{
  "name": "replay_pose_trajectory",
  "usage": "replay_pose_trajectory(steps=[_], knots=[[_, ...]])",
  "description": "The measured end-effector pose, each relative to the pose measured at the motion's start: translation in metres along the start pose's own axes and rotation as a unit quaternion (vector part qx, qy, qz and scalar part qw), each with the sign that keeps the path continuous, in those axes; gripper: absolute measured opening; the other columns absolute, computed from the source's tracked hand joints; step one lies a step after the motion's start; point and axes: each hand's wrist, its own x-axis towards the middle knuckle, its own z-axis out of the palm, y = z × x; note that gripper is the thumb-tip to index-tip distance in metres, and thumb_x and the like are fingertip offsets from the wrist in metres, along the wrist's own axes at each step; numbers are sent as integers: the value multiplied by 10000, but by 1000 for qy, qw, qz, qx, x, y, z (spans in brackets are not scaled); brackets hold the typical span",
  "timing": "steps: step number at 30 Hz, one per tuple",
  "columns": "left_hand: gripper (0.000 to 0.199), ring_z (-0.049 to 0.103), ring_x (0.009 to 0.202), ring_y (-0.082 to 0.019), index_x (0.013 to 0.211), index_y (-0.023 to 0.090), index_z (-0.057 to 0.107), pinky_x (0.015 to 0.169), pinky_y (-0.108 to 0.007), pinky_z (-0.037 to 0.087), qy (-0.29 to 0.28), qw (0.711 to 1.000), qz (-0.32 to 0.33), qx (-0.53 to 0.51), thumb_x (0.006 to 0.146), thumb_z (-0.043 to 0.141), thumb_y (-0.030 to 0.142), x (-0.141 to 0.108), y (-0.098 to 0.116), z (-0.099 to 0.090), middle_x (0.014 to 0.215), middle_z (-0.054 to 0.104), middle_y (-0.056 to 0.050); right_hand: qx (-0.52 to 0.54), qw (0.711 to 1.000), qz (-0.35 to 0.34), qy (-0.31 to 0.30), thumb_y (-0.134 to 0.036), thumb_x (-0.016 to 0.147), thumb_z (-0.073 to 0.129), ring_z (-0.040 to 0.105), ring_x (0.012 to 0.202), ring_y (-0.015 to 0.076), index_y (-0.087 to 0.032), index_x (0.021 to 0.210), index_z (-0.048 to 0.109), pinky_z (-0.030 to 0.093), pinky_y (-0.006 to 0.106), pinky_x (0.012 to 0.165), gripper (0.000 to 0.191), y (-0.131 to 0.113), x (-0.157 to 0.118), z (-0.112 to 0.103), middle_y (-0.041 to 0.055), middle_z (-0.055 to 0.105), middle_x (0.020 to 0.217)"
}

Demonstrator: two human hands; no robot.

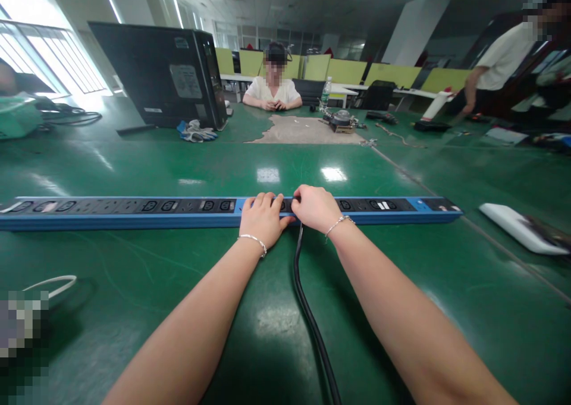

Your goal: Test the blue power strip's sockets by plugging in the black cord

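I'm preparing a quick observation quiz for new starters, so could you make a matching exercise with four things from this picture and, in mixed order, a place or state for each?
Column one:
1. Left hand
2. Right hand
3. Black cable
4. Gloves

Column two:
A. Runs down to the picture's bottom edge
B. At the foot of the black case
C. Fingers closed at the cable's upper end
D. Spread over the blue power strip

Pairs: 1-D, 2-C, 3-A, 4-B
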Motion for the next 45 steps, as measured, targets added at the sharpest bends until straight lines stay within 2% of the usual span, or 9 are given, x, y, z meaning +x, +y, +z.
replay_pose_trajectory(steps=[7, 11, 16, 29, 33, 36, 40, 42, 45], knots=[[535, 448, 1180, -263, 1270, 199, 501, 983, -413, 311, 5, 1000, -6, -1, 842, 448, 515, 2, 1, 0, 1253, 562, -98, 99, 991, 77, -47, -313, 764, 505, 654, 863, 217, -176, 1123, 584, 478, 308, 768, 392, 2, -5, 1, 92, 703, 930], [485, 476, 1146, -261, 1267, 248, 521, 961, -422, 322, 10, 1000, -8, 8, 877, 376, 496, 2, 3, -2, 1222, 581, -90, 152, 981, 117, 2, -325, 730, 534, 648, 904, 199, -232, 1048, 636, 481, 291, 788, 347, 1, -8, 8, 52, 702, 987], [455, 488, 1142, -266, 1263, 319, 536, 942, -438, 329, 4, 1000, -4, 27, 902, 306, 477, 4, 2, 0, 1213, 585, -96, 247, 961, 118, 28, -326, 690, 567, 658, 798, 158, -300, 1011, 672, 495, 241, 699, 339, 4, -10, 21, -16, 717, 899], [446, 507, 1120, -271, 1265, 316, 542, 933, -431, 335, 20, 999, 9, 44, 905, 313, 448, 4, 2, 0, 1199, 594, -113, 261, 956, 115, 61, -289, 669, 585, 647, 780, 164, -285, 970, 706, 501, 264, 733, 325, 1, -13, 25, -7, 718, 857], [470, 501, 1124, -269, 1261, 325, 542, 926, -427, 344, 16, 999, 4, 45, 901, 300, 507, 4, 2, 1, 1201, 588, -110, 387, 910, 131, 77, -241, 717, 541, 594, 576, 120, -203, 1092, 667, 489, 221, 581, 398, 3, -5, -3, -12, 674, 702], [476, 491, 1139, -255, 1275, 347, 521, 932, -419, 344, 8, 999, 0, 45, 899, 291, 528, 4, 3, 0, 1219, 577, -94, 435, 881, 70, 173, -264, 774, 507, 542, 509, 84, -212, 1183, 607, 468, 197, 549, 424, 7, 6, -51, -42, 632, 685], [483, 486, 1146, -253, 1282, 349, 512, 939, -422, 339, 6, 999, -5, 42, 899, 285, 534, 3, 3, 0, 1231, 572, -89, 403, 905, 27, 132, -230, 812, 500, 529, 489, 75, -216, 1179, 581, 466, 202, 566, 376, 22, 7, -99, -57, 587, 625], [489, 487, 1146, -259, 1282, 340, 514, 932, -426, 342, 9, 999, -2, 41, 900, 278, 534, 3, 2, 0, 1229, 575, -94, 384, 917, 51, 96, -219, 843, 471, 525, 480, 81, -204, 1246, 511, 458, 207, 559, 406, 36, 1, -101, -53, 585, 615], [499, 491, 1150, -262, 1283, 319, 516, 929, -426, 344, 16, 999, 4, 41, 903, 271, 530, 3, 1, 1, 1228, 578, -100, 295, 938, 158, 92, -250, 872, 444, 531, 502, 96, -144, 1199, 519, 438, 219, 569, 352, 68, -10, -86, -2, 631, 685]])
